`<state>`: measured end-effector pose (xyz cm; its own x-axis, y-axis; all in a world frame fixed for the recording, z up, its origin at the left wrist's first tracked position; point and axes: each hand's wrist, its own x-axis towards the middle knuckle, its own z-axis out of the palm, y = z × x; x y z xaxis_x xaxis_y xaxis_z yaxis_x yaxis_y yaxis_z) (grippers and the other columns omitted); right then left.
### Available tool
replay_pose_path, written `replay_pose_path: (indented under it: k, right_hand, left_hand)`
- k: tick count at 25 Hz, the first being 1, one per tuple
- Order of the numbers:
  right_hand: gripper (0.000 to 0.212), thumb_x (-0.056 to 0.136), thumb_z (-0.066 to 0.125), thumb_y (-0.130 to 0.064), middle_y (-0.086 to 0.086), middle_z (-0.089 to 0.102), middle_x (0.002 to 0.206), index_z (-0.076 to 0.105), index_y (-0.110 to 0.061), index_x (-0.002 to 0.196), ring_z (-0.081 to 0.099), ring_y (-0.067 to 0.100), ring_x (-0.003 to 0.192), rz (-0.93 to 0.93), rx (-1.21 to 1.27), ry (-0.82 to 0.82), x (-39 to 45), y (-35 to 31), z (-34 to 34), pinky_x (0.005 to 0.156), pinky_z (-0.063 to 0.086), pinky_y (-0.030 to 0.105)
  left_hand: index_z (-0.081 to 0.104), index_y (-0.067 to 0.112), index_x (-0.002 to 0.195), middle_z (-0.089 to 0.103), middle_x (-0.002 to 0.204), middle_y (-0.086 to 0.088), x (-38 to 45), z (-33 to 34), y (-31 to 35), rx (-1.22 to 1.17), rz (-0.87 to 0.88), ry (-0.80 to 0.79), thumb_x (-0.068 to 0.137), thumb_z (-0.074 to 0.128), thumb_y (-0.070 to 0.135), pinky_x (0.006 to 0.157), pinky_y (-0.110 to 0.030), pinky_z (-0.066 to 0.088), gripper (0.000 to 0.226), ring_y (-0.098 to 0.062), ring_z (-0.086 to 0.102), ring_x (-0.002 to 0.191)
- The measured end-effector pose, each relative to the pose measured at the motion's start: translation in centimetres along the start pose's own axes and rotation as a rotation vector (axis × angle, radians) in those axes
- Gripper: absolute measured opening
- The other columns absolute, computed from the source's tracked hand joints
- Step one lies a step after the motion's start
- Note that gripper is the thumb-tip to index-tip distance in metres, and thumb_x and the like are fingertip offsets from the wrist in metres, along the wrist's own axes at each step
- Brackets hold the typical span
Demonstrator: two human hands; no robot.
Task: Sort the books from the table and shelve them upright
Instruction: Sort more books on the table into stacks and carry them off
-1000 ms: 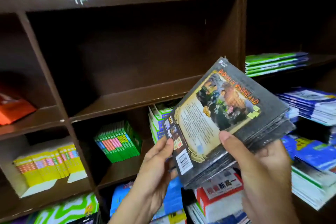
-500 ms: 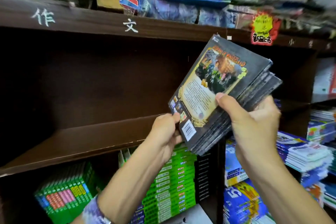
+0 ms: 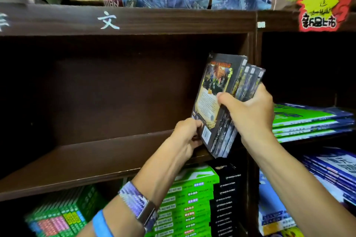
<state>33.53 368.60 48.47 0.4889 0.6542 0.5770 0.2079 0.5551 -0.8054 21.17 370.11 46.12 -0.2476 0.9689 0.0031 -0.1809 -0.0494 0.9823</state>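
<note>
Right fingers (image 3: 223,100): wrapped over the fanned spines, thumb pressed on the front cover, clamped on the stack of books (image 3: 221,106).
Left hand (image 3: 187,136): pinched the stack's lower left corner from beside and below.
Stack: centre-right of the frame, long axis nearly upright, tops leaning slightly right, bottom edge at the shelf board (image 3: 96,159) lip.
Key relation: the open bay lay up and left of both hands; the right hand carried the load, the left was nearer the board.
Likely need: push inward, square the fan.

Books (image 3: 223,102) stand at the shelf's (image 3: 96,159) right end, against its side.
</note>
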Motion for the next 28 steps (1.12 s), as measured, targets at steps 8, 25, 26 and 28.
replay_pose_path:
  k: [8, 25, 26, 28]
  right_hand:
    - [0.060, 0.076, 0.074, -0.043, 0.014, 0.072, 0.108, 0.049, -0.013, 0.121, 0.066, 0.041, 0.099, -0.111, -0.242, -0.066, 2.8, 1.2, 3.0, 0.074, 0.043, 0.038]
    - [0.052, 0.097, 0.058, -0.021, 0.015, 0.032, 0.163, 0.050, 0.000, 0.144, 0.055, 0.038, 0.127, -0.496, -0.619, -0.348, -4.6, 9.6, 0.1, 0.102, 0.048, 0.047]
    - [0.054, 0.099, 0.056, -0.025, 0.013, 0.031, 0.164, 0.046, -0.004, 0.148, 0.052, 0.036, 0.130, -0.484, -0.644, -0.375, -4.4, 9.6, 0.1, 0.104, 0.047, 0.046]
    - [0.057, 0.100, 0.052, -0.029, 0.010, 0.030, 0.165, 0.041, -0.008, 0.152, 0.052, 0.033, 0.131, -0.475, -0.684, -0.391, -4.4, 9.9, -0.2, 0.103, 0.048, 0.043]
  left_hand:
    - [0.065, 0.008, 0.100, 0.067, 0.082, 0.005, 1.3, 0.5, -0.9, 0.341, 0.333, -0.251, 0.065, 0.059, 0.007, 0.079, -0.030, 0.046, 0.036, -0.010, 0.060, 0.079]
    - [0.047, 0.018, 0.134, 0.067, 0.125, -0.007, 3.1, 0.0, -2.6, 1.025, 0.467, -0.119, 0.069, 0.072, 0.036, 0.103, -0.040, 0.047, 0.071, -0.027, 0.060, 0.121]
    - [0.053, 0.021, 0.126, 0.070, 0.119, -0.004, 3.2, 0.1, -2.6, 1.050, 0.488, -0.077, 0.071, 0.072, 0.035, 0.099, -0.040, 0.049, 0.060, -0.026, 0.062, 0.117]
    - [0.061, 0.023, 0.111, 0.074, 0.108, 0.001, 3.2, -0.1, -2.7, 1.030, 0.518, -0.045, 0.066, 0.071, 0.037, 0.096, -0.041, 0.051, 0.049, -0.022, 0.067, 0.108]
